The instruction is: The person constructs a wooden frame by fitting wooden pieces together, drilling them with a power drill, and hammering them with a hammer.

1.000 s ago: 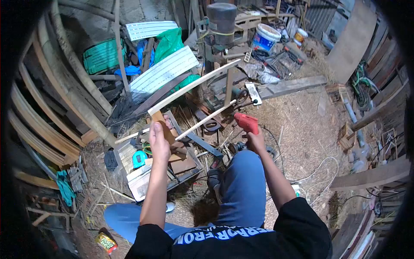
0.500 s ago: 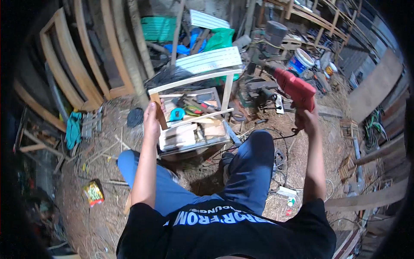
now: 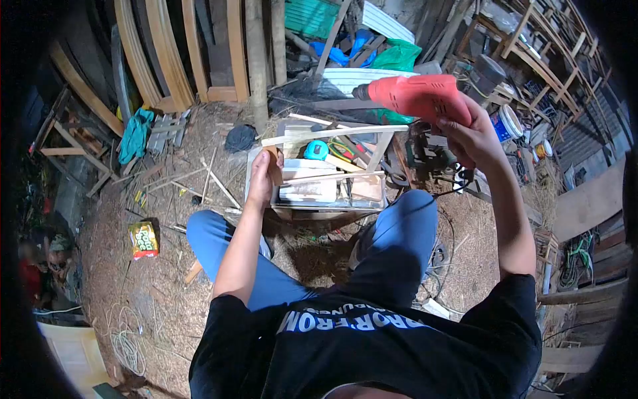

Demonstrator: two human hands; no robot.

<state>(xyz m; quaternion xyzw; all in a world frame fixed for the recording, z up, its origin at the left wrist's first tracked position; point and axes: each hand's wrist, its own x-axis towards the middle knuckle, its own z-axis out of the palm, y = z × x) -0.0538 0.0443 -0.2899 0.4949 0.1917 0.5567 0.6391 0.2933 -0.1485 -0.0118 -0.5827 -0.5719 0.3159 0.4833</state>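
My right hand [image 3: 473, 133] grips a red power drill [image 3: 419, 94] by its handle, raised at the upper right with its chuck toward the left. Whether a bit sits in the chuck I cannot tell. My left hand [image 3: 264, 176] is closed around the left end piece of a light wooden frame [image 3: 332, 135]. Below the frame stands a low wooden box [image 3: 319, 207] with a turquoise tape measure [image 3: 316, 150], hand tools and wood pieces on it. The drill is apart from the frame, above its right end.
Wooden frames [image 3: 174, 56] lean at the back left. A teal cloth [image 3: 137, 126], a snack packet [image 3: 143, 241] and coiled rope [image 3: 127, 349] lie on the left. A white-and-blue bucket [image 3: 508, 123] stands at right. A black cord [image 3: 453, 191] runs below the drill.
The drill has risen and swung so that its chuck points left. The frame has dropped closer to the box, my left hand still on its end. My view has turned to the left.
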